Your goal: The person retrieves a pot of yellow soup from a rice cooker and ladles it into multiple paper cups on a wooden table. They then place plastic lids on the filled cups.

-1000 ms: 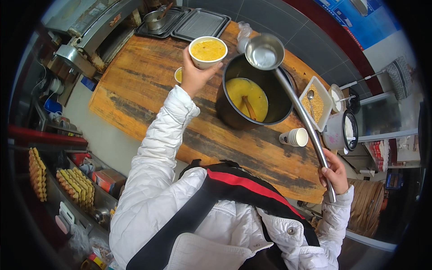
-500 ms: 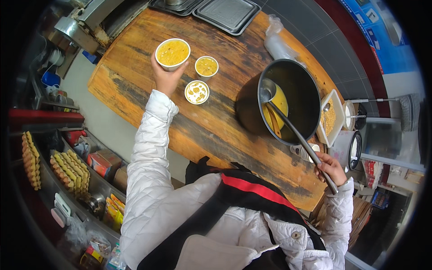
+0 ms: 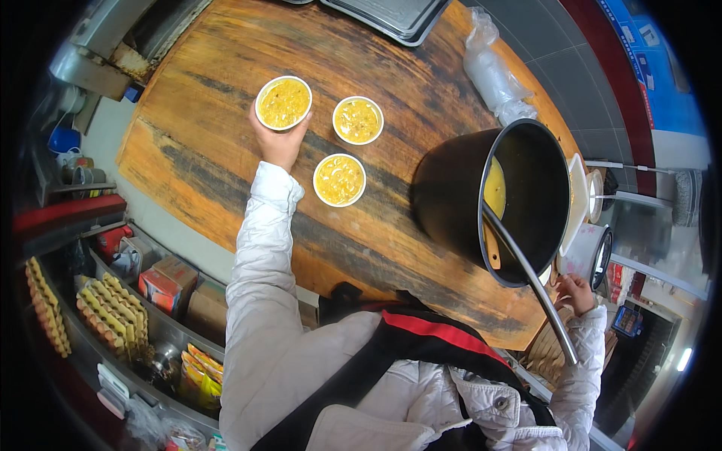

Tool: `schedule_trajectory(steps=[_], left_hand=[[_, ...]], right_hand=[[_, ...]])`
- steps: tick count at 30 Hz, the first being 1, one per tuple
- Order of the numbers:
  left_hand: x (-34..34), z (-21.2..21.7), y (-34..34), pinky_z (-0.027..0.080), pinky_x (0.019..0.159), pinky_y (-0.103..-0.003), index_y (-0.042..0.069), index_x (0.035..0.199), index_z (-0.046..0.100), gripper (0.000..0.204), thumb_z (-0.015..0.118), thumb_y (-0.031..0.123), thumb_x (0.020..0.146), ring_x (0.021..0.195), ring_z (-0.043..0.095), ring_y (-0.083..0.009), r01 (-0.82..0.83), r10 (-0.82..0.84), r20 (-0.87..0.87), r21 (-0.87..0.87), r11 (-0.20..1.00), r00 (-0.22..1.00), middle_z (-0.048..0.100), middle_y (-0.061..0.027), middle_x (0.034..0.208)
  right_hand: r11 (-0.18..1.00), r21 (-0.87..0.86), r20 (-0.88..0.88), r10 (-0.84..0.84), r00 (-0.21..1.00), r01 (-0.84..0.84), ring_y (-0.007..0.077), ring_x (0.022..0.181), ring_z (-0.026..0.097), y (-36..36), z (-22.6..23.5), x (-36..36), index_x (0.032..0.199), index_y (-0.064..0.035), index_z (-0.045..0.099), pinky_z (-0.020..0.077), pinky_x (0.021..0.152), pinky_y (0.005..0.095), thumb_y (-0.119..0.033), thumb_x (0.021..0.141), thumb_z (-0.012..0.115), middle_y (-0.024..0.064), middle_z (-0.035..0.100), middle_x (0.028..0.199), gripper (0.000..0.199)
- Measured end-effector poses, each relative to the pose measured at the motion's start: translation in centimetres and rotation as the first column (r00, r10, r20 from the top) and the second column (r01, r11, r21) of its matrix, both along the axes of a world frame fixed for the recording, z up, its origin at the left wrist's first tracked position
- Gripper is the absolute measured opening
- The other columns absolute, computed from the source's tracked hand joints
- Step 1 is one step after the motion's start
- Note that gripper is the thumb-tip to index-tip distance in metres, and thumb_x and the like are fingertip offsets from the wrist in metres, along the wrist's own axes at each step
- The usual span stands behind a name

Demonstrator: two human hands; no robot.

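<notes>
The left hand [image 3: 278,143] had its fingers curled up around the near side of a white bowl [image 3: 283,103] full of yellow soup, thumb on one side and the rest on the other, so it was gripping the bowl from below its rim. The bowl sat at the fingertips, over the worn wooden table [image 3: 195,150]; couldn't tell if its base was touching the wood or not.

Just past the fingers on the thumb side were two more filled bowls, one [image 3: 358,120] level with the held bowl and another [image 3: 339,180] closer to the wrist. All three were near each other but not touching.

The right hand [image 3: 575,289] was way over by the table's edge, well apart from the bowls. Its fingers were bent and close together beside the long metal ladle handle [image 3: 530,282], but I couldn't tell whether they were actually clamped on it. That handle ran up from the fingers into the big black pot [image 3: 451,195], which had yellow soup inside
</notes>
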State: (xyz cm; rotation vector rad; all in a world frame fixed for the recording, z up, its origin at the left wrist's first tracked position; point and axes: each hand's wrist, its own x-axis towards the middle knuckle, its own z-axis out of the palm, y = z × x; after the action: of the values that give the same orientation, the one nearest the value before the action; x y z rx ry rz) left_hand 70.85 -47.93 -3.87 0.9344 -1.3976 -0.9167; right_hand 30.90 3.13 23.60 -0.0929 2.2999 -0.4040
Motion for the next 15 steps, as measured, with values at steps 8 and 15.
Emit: schedule_trajectory(steps=[8,15], left_hand=[[0.3,-1.9,0.7,0.046,0.093,-0.036,0.000,0.134,0.024,0.090,0.083,0.006,0.066,0.112,0.053,-0.0242,-0.023,0.019,0.188,0.015,1.000,0.982,0.048,-0.0177,0.124],[1.1,-1.7,1.3,0.040,0.100,-0.039,0.000,0.139,0.018,0.096,0.082,0.008,0.067,0.121,0.046,-0.0271,0.069,-0.083,0.111,0.130,0.989,0.990,0.042,-0.0198,0.132]], right_hand=[[0.947,0.152,-0.423,0.322,0.847,-0.283,0.0146,0.057,0.060,8.3,-8.5,-4.3,0.100,-0.0033,0.066,0.0469,0.050,0.0264,-0.030,0.089,0.063,0.0084,0.063,0.073,0.029],[0.964,-0.042,-0.306,0.239,0.922,-0.263,0.0134,0.049,0.056,5.1,-9.3,1.6,0.113,0.0007,0.060,0.0454,0.046,0.0257,-0.034,0.089,0.062,0.0079,0.059,0.073,0.043]])
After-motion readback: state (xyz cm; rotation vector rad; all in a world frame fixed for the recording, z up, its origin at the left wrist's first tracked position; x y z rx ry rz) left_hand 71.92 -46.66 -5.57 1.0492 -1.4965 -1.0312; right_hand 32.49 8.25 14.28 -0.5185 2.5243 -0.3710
